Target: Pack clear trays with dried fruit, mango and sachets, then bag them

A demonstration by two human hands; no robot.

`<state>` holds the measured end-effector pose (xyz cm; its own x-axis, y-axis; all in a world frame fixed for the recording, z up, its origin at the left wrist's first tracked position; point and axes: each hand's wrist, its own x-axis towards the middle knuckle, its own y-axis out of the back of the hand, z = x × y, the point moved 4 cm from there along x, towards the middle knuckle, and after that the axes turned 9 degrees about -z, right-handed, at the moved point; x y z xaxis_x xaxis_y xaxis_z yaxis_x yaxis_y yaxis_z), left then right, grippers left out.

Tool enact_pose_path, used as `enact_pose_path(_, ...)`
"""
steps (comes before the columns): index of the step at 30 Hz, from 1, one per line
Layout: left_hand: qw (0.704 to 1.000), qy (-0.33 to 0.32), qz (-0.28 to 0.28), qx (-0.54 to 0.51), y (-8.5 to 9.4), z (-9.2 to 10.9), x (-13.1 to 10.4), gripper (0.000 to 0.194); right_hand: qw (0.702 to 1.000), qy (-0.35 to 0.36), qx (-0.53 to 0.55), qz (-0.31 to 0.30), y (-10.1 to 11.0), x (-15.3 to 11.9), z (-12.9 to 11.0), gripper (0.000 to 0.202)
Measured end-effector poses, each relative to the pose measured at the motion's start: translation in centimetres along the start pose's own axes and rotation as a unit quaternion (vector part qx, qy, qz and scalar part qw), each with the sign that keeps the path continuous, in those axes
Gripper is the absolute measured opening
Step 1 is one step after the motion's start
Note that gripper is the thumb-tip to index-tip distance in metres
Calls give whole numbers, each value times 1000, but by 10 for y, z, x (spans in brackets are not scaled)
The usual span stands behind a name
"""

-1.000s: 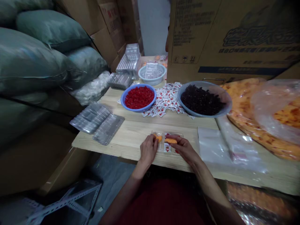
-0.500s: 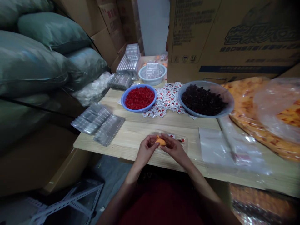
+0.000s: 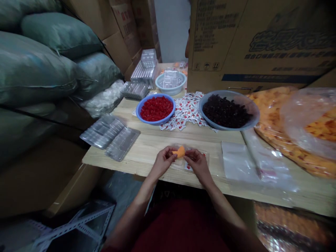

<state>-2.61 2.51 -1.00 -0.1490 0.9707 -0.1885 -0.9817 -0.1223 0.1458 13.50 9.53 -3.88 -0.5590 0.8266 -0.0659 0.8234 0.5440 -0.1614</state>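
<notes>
Between my two hands is a small, soft-looking orange piece (image 3: 179, 152), its exact kind unclear. My left hand (image 3: 165, 160) pinches its left end between thumb and fingers. On the other side, my right hand (image 3: 197, 163) has its fingertips closed at the piece's right edge. Beneath the hands lies a clear plastic tray (image 3: 207, 159), partly covered by them. A small white packet with a red mark (image 3: 188, 166) shows in the tray by my right hand.
Behind the hands stand a blue bowl of red pieces (image 3: 156, 109), a heap of white packets (image 3: 185, 110) and a bowl of dark pieces (image 3: 228, 111). Clear trays (image 3: 111, 134) lie left. Plastic bags (image 3: 241, 164) and a large bag of orange pieces (image 3: 278, 119) lie right.
The orange piece has been raised slightly and now looks stretched out sideways. My hands have moved a little apart, and the packet in the tray shows more.
</notes>
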Motion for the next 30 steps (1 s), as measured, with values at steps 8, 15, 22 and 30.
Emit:
enact_pose_path(8,917,-11,-140,372,10,15,8,21,917,203,-323,-115,-4,-5,-8,20)
enact_pose_path(15,905,-48,-38,421,-7,4,6,15,867,228,-416,-152,-12,-3,-1,15)
enact_pose_path(22,919,-83,-27,384,-5,-1,-8,16,882,132,-437,-122,-15,-1,-5,12)
enact_pose_path(30,907,-244,-91,332,-66,41,-18,58,993,-93,57,-37,13,-13,-25,55)
